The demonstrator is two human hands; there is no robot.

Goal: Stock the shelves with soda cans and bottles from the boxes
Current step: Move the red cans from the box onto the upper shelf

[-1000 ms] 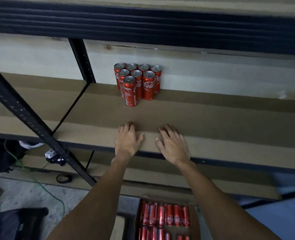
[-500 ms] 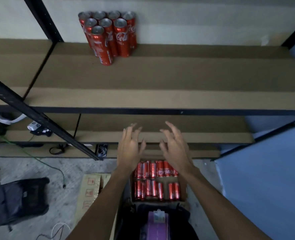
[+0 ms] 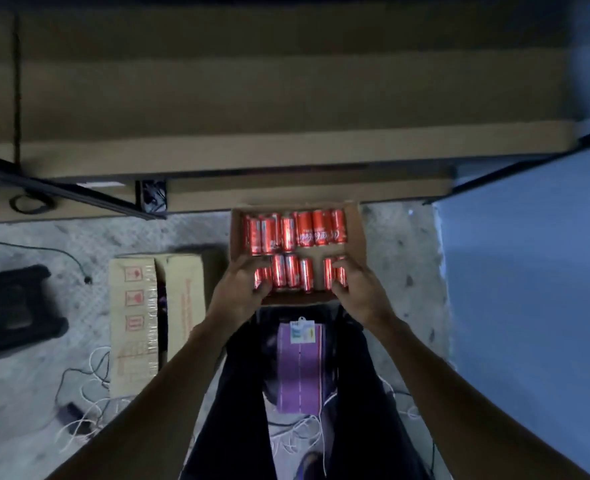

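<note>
Standing by, I saw the person bent over the open box (image 3: 354, 233) on the floor, which sat dead ahead of their feet at twelve o'clock, tight against the foot of the shelf (image 3: 252, 157). The red cans (image 3: 291, 275) lay on their sides in two rows, each one's long axis running from twelve to six, ends toward the shelf and toward the person. Both hands were down on the near row. The left hand (image 3: 241, 289) was at the eight o'clock corner of the box, fingers curled round the leftmost can (image 3: 259, 273). The right hand (image 3: 355, 289) was at the four o'clock corner, fingers curled round the rightmost can (image 3: 338, 271), though blur kept me from telling whether it took in a second can beside it. Neither can looked lifted clear yet. The far row (image 3: 304, 230) lay untouched at twelve o'clock from both hands. To my eye each hand was equally near its own can, and the lift would go up and forward to the board above. A taped carton (image 3: 137, 317) lay at nine o'clock.
</note>
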